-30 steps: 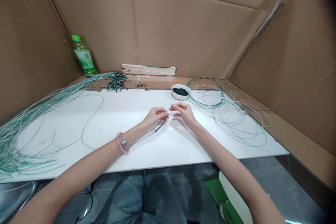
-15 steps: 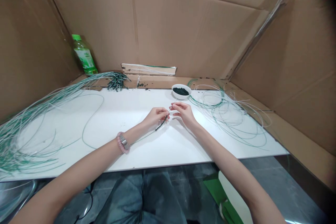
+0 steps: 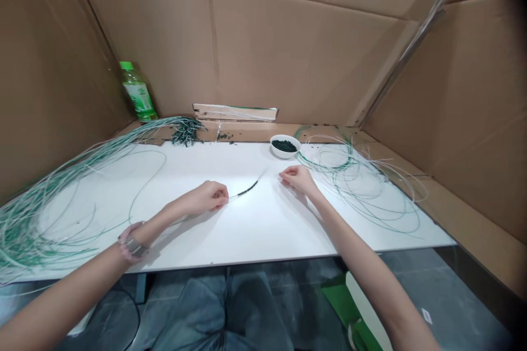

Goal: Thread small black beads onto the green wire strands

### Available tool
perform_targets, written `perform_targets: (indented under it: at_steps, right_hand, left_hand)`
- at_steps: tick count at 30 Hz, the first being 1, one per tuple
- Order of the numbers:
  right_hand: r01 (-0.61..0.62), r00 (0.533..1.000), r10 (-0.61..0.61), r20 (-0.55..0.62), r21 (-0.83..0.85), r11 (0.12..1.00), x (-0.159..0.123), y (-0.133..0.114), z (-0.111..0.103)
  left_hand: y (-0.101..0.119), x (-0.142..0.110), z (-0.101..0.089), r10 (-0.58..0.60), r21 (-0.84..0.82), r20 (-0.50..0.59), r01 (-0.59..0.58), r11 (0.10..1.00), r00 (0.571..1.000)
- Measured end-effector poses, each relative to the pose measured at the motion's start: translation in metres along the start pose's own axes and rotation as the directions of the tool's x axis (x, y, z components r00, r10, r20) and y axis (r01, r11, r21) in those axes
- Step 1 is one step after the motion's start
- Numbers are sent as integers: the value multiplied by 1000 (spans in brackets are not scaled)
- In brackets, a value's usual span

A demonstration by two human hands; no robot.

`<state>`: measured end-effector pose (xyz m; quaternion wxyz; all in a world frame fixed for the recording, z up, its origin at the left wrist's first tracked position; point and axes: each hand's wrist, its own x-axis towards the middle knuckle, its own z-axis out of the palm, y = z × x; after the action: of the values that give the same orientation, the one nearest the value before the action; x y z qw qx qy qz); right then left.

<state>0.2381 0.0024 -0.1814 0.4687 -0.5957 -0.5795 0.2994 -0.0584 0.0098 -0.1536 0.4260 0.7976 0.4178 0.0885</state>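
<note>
Left hand (image 3: 209,196) and right hand (image 3: 298,178), nearly meeting half a second ago, are now well apart, the left having shifted leftward and toward the person; the beaded strand (image 3: 233,197) shows in the gap between them, over the white table (image 3: 255,230). Curled fingers of the left hand grip it just short of its beads, while the right hand has thumb and fingertips drawn together near the strand's blurred far end; whether they hold it, I cannot tell. Thin, pale and gently bowed, the strand carries a tight row of small dark beads (image 3: 248,189). Beyond the right hand sits a round white bowl (image 3: 284,156) with a heap of dark grains (image 3: 284,146). Loose green and white coils (image 3: 351,160) sprawl at right; a thick bundle (image 3: 24,236) of similar lines sweeps along the left, near a green-capped bottle (image 3: 139,97) against creased brown cardboard (image 3: 308,55).
</note>
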Motion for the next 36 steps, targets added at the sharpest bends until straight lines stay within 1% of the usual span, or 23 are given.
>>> perform_targets:
  at_steps: [2, 3, 4, 5, 7, 8, 9, 10, 11, 13, 15, 21, 26, 28, 32, 33, 36]
  right_hand:
    - [119, 993, -120, 2, -118, 986, -5, -9, 3]
    - [193, 981, -190, 35, -166, 967, -9, -15, 7]
    - [275, 961, -260, 97, -200, 940, -13, -22, 14]
    - [361, 927, -325, 185, -218, 906, -18, -28, 23]
    - [517, 827, -421, 373, -210, 830, -25, -37, 41]
    - [573, 778, -449, 440, -201, 795, -26, -39, 49]
    - [614, 738, -468, 486, -195, 765, -27, -40, 55]
    - [643, 710, -482, 513, -195, 740, -26, -40, 60]
    - [663, 693, -491, 527, -200, 721, -24, -39, 63]
    - [687, 678, -507, 532, -215, 694, -19, -36, 63]
    - [699, 674, -519, 526, -229, 677, -14, -31, 59]
    - [705, 679, -525, 513, -257, 661, -6, -20, 47]
    - [698, 685, -508, 522, -273, 662, -4, -24, 44]
    - [702, 679, -509, 529, -266, 661, -10, -31, 49]
    - [737, 626, -531, 572, -211, 642, -22, -42, 71]
    - [741, 619, -534, 576, -203, 640, -24, -42, 75]
    - [733, 631, -536, 561, -203, 650, -22, -38, 81]
  left_hand:
    - [-2, -7, 5, 27, 49, -59, -24, 998, 998]
    - [-2, -9, 7, 35, 65, -74, -30, 997, 997]
    - [-3, -10, 9, 40, 76, -83, -34, 997, 996]
    - [-5, -10, 10, 45, 83, -86, -38, 996, 995]
    - [-8, -8, 11, 58, 86, -82, -51, 995, 995]
    - [-9, -8, 11, 65, 84, -78, -58, 995, 995]
    - [-10, -7, 11, 72, 81, -74, -66, 995, 995]
    - [-12, -7, 11, 78, 80, -72, -73, 994, 994]
    - [-12, -6, 10, 84, 81, -73, -78, 994, 994]
    - [-13, -7, 10, 90, 91, -73, -83, 992, 993]
    - [-13, -8, 10, 95, 98, -71, -88, 991, 993]
    - [-11, -11, 9, 92, 71, -57, -88, 994, 994]
    - [-11, -12, 8, 94, 63, -55, -91, 994, 994]
    - [-12, -11, 8, 92, 63, -53, -89, 994, 994]
    - [-13, -10, 9, 92, 73, -64, -87, 994, 994]
    - [-13, -10, 9, 92, 76, -66, -87, 993, 994]
    - [-13, -10, 8, 94, 86, -54, -89, 992, 994]
